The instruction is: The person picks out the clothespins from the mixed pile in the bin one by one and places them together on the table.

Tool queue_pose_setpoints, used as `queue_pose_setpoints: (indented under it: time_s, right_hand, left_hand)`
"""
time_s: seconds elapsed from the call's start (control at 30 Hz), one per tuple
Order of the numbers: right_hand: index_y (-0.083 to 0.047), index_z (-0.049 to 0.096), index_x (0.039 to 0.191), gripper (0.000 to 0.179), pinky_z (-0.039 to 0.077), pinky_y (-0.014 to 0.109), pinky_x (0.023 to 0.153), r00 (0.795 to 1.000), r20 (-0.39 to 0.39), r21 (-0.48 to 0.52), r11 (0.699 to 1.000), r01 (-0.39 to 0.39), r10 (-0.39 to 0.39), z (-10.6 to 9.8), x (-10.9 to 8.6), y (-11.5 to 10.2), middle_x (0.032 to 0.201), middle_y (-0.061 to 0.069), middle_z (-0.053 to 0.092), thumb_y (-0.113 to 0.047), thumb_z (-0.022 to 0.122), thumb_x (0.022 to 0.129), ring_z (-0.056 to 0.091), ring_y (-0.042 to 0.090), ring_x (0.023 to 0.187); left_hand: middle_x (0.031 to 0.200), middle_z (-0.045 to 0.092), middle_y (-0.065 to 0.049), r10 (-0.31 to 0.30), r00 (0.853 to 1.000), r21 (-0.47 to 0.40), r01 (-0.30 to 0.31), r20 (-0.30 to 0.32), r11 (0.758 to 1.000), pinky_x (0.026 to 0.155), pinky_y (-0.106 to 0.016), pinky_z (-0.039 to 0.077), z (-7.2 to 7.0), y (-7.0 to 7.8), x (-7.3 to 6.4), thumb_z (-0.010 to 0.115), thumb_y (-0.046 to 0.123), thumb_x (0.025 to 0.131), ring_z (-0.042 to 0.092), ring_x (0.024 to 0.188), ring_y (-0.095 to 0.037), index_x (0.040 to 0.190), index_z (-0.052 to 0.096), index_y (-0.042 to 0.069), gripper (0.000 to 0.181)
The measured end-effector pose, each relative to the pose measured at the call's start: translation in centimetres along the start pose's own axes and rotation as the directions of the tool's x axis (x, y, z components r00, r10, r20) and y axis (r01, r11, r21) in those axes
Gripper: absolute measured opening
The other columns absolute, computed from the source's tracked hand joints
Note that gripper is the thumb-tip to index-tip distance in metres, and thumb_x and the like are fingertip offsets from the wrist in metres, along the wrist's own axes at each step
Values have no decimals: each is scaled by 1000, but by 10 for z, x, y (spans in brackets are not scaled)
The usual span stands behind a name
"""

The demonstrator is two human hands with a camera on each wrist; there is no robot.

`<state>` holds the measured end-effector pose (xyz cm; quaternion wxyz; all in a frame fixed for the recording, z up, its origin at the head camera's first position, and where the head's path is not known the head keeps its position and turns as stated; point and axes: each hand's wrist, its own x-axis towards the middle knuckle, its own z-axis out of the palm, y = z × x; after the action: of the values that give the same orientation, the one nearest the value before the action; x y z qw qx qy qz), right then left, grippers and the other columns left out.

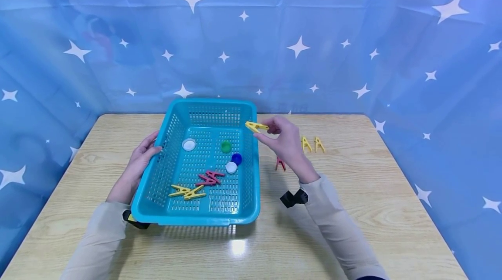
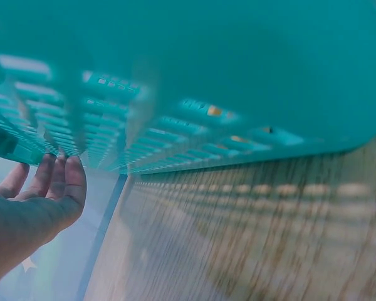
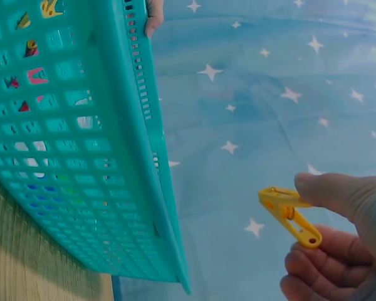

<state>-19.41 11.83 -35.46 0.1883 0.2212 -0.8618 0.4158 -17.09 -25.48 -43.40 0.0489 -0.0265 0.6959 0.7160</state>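
Head view: the right hand (image 1: 287,141) pinches a yellow clothespin (image 1: 251,124) between thumb and fingers, holding it up at the right rim of a blue plastic basket (image 1: 188,220). The left hand (image 1: 135,161) grips the basket's left side, thumb at the rim; the left wrist view shows fingertips against the perforated outer wall. Inside the basket, two yellow clothespins (image 1: 195,193) touch each other toward the near left, and two red clothespins (image 1: 213,174) overlap just beyond them. A small white cap (image 1: 231,167) lies beside a blue cap (image 1: 236,159), with a green cap (image 1: 225,146) farther back and a wider white cap (image 1: 188,144) over to the left. Outside, on the wood-grain bench (image 1: 364,171), two more yellow clothespins stand apart just past the right hand, and one red clothespin (image 1: 278,163) lies nearer, partly hidden by it. Behind hangs a blue curtain (image 1: 270,66) with white stars.
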Motion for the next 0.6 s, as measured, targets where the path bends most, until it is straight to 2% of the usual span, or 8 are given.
queue_pose_setpoints:
  time_s: [0.33, 0.6]
  right_hand:
    - [0, 67, 98, 29, 53, 40, 72, 996, -74, -57, 997, -48, 44, -17, -13, 6, 90, 14, 63, -14, 79, 76, 59, 25, 76]
    - [2, 65, 97, 30, 52, 40, 71, 984, -136, -72, 990, -123, 112, -28, -26, 17, 90, 15, 63, -13, 79, 75, 60, 27, 77]
  left_hand:
    - [144, 27, -10, 6, 1000, -3, -6, 7, 1000, 80, -19, 50, 0, 0, -1, 47, 25, 99, 43, 115, -11, 151, 17, 16, 61]
    - [134, 36, -1, 13, 1000, -34, -13, 4, 999, 79, -19, 50, 0, -1, 0, 50, 24, 98, 47, 108, -5, 150, 21, 16, 61]
